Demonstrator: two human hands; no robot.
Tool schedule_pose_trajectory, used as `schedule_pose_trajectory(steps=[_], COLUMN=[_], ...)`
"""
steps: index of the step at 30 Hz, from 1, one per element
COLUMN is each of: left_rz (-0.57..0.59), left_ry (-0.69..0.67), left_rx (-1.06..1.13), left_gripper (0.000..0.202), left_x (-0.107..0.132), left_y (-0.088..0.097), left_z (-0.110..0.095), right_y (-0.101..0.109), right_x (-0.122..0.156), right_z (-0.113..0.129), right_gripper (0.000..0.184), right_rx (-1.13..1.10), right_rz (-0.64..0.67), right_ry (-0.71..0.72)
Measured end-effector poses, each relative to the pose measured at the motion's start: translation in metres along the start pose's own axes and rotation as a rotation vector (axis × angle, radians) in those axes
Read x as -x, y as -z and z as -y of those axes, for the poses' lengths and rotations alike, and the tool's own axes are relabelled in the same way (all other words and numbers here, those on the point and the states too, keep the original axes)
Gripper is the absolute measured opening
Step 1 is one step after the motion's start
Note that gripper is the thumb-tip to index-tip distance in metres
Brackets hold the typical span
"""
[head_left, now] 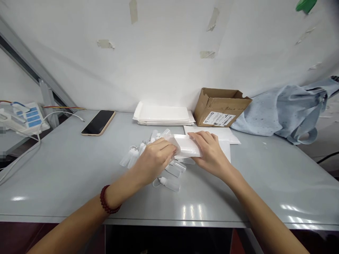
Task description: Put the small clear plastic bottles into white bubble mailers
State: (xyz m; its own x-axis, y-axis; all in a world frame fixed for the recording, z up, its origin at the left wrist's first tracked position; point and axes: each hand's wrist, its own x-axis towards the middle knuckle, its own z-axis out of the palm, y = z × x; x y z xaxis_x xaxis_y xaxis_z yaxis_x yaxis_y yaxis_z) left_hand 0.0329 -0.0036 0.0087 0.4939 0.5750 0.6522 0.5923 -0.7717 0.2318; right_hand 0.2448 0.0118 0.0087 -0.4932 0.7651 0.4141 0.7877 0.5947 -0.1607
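My right hand (209, 150) is wrapped around a white padded envelope (187, 147), held just above the table. At the envelope's left end, my left hand (159, 155) is closed with its fingertips at the opening; whatever those fingers pinch is hidden inside the edge. Beneath and around both hands lies a pile of small translucent plastic bottles (171, 184) with white caps and loops, partly covered by my left hand. More white envelopes (225, 135) lie flat behind and under my right hand.
A stack of white envelopes (164, 114) rests against the wall, beside an open cardboard box (222, 107). A phone (98, 122) lies at the left, near a white cable (39, 134) and a power strip (29, 116). Light blue cloth (270, 111) is bunched at the right.
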Motion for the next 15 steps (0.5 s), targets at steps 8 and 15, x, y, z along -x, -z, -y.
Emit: schedule_pose_trajectory(steps=[8,15], left_rz=[-0.089,0.734], left_ry=[0.059,0.389], left_rx=[0.241,0.403], left_gripper=[0.018,0.017], left_x=[-0.005,-0.004], left_y=[0.012,0.039], left_z=[-0.003,0.0], right_y=[-0.002,0.001], right_x=[0.0,0.0], right_z=[-0.006,-0.035], right_gripper=[0.047,0.051], right_rx=[0.01,0.065], right_rz=[0.005,-0.013], right_ry=[-0.026,-0.186])
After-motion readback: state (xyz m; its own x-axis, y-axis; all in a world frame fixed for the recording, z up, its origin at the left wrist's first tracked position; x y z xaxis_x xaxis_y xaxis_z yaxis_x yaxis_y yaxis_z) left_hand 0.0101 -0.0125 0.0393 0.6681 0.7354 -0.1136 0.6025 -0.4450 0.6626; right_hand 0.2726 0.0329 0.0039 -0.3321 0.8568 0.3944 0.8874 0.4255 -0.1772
